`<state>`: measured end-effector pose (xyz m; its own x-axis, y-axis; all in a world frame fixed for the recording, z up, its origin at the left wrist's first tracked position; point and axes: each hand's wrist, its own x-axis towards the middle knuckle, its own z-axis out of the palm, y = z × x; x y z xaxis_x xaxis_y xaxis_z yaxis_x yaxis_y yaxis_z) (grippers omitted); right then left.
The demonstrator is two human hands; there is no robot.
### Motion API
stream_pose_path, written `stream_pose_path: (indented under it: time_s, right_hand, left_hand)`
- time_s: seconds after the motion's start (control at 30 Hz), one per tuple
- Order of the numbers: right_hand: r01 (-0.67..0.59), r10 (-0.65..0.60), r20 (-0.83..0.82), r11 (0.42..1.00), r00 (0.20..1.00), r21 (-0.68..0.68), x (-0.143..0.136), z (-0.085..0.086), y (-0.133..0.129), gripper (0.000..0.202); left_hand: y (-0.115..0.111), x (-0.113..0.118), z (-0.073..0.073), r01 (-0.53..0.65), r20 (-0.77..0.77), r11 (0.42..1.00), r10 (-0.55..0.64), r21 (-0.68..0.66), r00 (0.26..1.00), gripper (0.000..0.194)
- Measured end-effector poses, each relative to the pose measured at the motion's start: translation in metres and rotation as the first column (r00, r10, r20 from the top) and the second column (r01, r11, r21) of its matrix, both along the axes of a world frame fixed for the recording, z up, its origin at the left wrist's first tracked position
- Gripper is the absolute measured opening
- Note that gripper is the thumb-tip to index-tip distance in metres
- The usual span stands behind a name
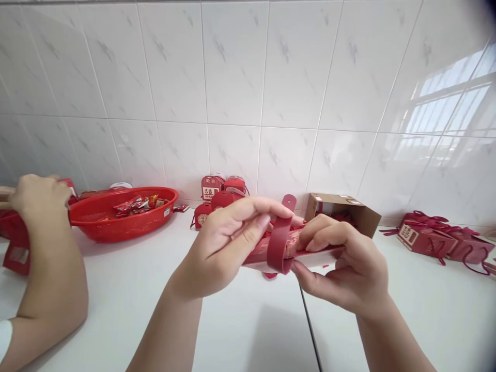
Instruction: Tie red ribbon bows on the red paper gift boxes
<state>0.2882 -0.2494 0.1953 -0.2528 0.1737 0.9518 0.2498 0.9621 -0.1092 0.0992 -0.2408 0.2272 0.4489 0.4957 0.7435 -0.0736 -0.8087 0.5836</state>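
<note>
Curving the red strap [276, 250] smoothly helps us avoid creases | our left hand [220, 248] grasps it, our right hand [358, 258] grips the red box [259, 253] | box between hands, above white table [228, 330]

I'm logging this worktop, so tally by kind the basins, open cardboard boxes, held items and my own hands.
Red basin: 1
Cardboard box: 1
Strapped red item: 1
Your hands: 2 (left hand, right hand)
Total: 5

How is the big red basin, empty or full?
Partly filled: wrapped packets lie inside the basin, but bare red plastic shows beside them.
</note>
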Motion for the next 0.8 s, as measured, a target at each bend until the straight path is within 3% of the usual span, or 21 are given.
stream_pose_path:
  time_s: [0.17,0.5,0.8]
  right_hand:
    - [0.039,-0.038,-0.037,0.999,0.999,0.026,0.001,0.002,-0.001,0.03]
    - [0.074,-0.072,-0.074,0.997,0.995,0.029,0.003,0.002,-0.003,0.031]
    - [0.052,-0.051,-0.082,0.999,0.995,0.012,0.003,0.004,-0.004,0.03]
  left_hand:
    - [0.004,-0.001,0.001,-0.074,-0.025,0.978,0.081,0.196,0.996,0.018]
    - [-0.002,0.015,-0.003,-0.087,0.162,0.996,0.087,-0.003,0.983,0.021]
    - [-0.002,0.019,-0.003,-0.123,0.166,0.992,0.118,0.023,0.979,0.025]
